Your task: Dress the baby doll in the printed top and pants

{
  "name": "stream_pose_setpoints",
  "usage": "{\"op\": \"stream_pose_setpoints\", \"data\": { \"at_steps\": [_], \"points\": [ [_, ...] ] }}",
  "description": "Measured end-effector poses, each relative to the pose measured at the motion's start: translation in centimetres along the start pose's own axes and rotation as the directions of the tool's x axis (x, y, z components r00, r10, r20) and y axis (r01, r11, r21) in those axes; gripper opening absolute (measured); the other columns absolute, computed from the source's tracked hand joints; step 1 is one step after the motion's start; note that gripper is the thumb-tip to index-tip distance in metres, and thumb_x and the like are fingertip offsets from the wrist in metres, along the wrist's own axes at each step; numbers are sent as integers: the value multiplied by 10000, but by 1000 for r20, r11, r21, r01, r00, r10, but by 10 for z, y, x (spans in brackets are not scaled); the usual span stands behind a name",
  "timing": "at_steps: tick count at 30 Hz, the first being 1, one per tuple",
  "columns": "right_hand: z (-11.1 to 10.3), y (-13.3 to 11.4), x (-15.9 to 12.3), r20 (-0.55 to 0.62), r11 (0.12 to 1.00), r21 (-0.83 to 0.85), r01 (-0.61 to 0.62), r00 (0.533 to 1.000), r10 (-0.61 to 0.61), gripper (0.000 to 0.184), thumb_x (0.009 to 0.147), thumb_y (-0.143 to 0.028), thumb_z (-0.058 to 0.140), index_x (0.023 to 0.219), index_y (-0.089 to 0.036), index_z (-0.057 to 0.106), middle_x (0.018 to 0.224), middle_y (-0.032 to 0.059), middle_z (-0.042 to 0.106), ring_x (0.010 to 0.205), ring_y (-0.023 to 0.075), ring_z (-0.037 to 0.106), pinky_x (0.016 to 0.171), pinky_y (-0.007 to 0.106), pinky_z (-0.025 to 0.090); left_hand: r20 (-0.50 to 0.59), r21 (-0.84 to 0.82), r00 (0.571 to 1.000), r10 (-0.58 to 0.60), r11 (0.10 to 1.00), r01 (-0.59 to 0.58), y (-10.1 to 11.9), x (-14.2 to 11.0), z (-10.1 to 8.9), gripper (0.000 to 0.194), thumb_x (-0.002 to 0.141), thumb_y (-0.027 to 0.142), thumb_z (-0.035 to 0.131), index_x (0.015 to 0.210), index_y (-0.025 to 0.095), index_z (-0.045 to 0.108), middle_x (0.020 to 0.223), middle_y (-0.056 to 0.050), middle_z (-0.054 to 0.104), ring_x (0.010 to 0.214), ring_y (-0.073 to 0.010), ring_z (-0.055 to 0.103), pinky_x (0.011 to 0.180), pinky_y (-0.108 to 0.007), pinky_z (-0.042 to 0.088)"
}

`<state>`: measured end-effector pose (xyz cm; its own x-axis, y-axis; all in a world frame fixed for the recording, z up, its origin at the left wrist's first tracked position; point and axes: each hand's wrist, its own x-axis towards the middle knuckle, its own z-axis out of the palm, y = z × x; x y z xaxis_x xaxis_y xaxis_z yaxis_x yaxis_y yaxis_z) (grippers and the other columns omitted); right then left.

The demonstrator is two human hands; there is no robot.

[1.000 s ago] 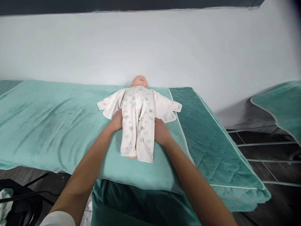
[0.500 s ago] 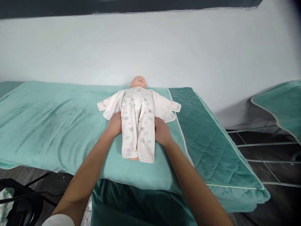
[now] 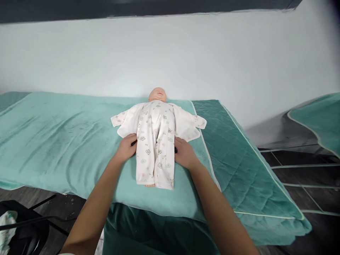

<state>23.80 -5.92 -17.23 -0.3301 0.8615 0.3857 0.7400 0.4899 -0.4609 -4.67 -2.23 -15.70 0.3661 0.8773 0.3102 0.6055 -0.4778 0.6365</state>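
A baby doll [image 3: 157,94] lies on its back on a teal blanket [image 3: 61,134], dressed in a white printed sleepsuit [image 3: 155,141] with the sleeves spread out. My left hand [image 3: 126,148] grips the left edge of the suit at hip height, fingers curled. My right hand [image 3: 183,153] holds the right edge at the same height, fingers curled in. One doll foot peeks out at the bottom hem.
A darker quilted teal pad [image 3: 239,159] lies to the right of the blanket, against a white wall. Another teal covered surface [image 3: 318,120] stands at the far right. A black chair [image 3: 23,226] is at the lower left above dark floor.
Both hands have slid a little down the doll's sides toward me and curled onto the suit's edges. The doll has stayed in place.
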Motion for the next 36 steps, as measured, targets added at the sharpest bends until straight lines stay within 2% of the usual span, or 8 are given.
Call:
{"op": "stream_pose_setpoints", "data": {
  "at_steps": [5, 10, 15, 23, 28, 32, 34, 36],
  "points": [
    [-4, 14, 1, -196, 979, 168, -119, 969, 152, 120, 824, -175, 486, 830, -220, 597, 836, 38, 635, 792, 214, 591, 746, 333, 464, -206, -186, 940, -273, 954, 236, -8, 5, 1, 271, 949, 349, 484, 998, 214, 714, 910, -24, 737, 838, -185, 661, 808, -326, 541],
    [-12, 68, 6, -519, 889, 50, -456, 749, 413, 215, 821, -282, 540, 966, -179, 660, 1048, 141, 669, 1022, 301, 583, 948, 467, 458, -352, -91, 888, -296, 955, 282, -23, 7, 6, 231, 921, 293, 509, 1019, 213, 703, 1047, -60, 747, 976, -217, 679, 937, -385, 536],
    [-20, 99, 18, -397, 768, -31, -640, 713, 578, 327, 843, -386, 589, 1046, -146, 676, 1124, 182, 667, 1067, 314, 587, 952, 464, 455, -456, -40, 823, -338, 932, 361, -31, 8, 5, 212, 895, 244, 490, 1001, 213, 672, 1018, -66, 714, 1006, -228, 664, 942, -396, 540],
    [-29, 90, 28, -220, 631, -112, -767, 639, 738, 435, 860, -537, 604, 1097, -184, 696, 1021, 151, 729, 928, 312, 668, 789, 388, 463, -536, 153, 768, -349, 855, 496, -30, 11, 1, 259, 852, 172, 487, 1056, 198, 645, 1171, -134, 671, 1178, -318, 577, 1045, -495, 462],
    [-37, 72, 35, -211, 703, -17, -711, 689, 693, 263, 841, -454, 588, 836, -196, 639, 841, 105, 691, 823, 265, 624, 740, 357, 448, -586, 204, 702, -404, 765, 611, -31, 13, 3, 283, 872, 220, 522, 1134, 198, 626, 1243, -161, 651, 1242, -377, 551, 1028, -560, 447],
    [-46, 19, 57, -437, 904, 265, -334, 794, 422, 203, 795, -412, 614, 834, -231, 529, 817, 17, 623, 762, 194, 544, 732, 318, 459, -585, 263, 711, -389, 739, 621, -34, 15, 4, 345, 886, 278, 552, 1217, 187, 586, 1313, -191, 619, 1298, -400, 515, 1045, -590, 430],
    [-50, -14, 65, -329, 954, 297, -38, 934, 140, 103, 833, -317, 575, 843, -234, 515, 885, 22, 630, 783, 179, 556, 749, 308, 469, -595, 262, 696, -403, 721, 641, -35, 16, 1, 387, 889, 324, 571, 1247, 179, 568, 1345, -201, 602, 1325, -407, 492, 1059, -596, 418],
    [-53, -41, 66, -62, 965, 255, 68, 997, -54, 33, 852, -214, 541, 826, -231, 533, 862, 7, 632, 766, 166, 563, 725, 295, 449, -600, 250, 672, -433, 697, 672, -36, 17, -2, 391, 886, 360, 592, 1227, 172, 576, 1352, -206, 592, 1340, -412, 477, 1069, -599, 406]
  ]
}}
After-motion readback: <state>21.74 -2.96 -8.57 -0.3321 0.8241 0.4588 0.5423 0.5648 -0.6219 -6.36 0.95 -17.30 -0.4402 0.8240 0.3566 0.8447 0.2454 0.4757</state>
